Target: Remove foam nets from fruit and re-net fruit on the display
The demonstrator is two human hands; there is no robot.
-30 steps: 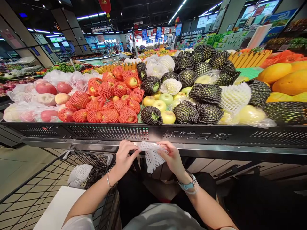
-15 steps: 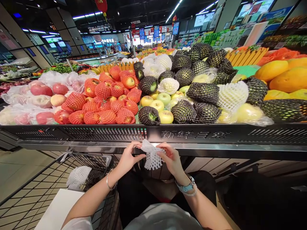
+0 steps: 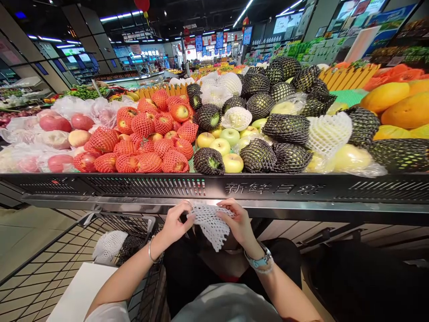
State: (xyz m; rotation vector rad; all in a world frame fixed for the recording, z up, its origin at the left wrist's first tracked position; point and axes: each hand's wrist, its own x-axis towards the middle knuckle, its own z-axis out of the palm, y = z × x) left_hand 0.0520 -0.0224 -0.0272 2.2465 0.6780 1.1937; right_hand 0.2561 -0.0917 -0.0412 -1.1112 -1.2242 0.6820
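A white foam fruit net [image 3: 212,226] is stretched between my two hands, just in front of the display's metal edge. My left hand [image 3: 176,220] pinches its left upper corner between thumb and fingers. On the other side my right hand [image 3: 237,221] grips the upper right edge, thumb over the mesh. The net's lower part hangs down to a ragged point and holds no fruit that I can see. Beyond my hands lie apples in red nets [image 3: 144,143], bare yellow-green apples [image 3: 220,146] and fruit in black nets [image 3: 257,155].
A shopping cart [image 3: 43,268] stands at my left, with a white foam net [image 3: 109,246], a black net [image 3: 132,247] and a white board [image 3: 82,293] in it. The black display front [image 3: 174,185] runs across ahead. Mangoes or papayas [image 3: 405,107] lie at the right.
The foam net, bunched up before, is now spread wider and hangs lower. My left hand has moved slightly left and down; my right hand stays nearly in place.
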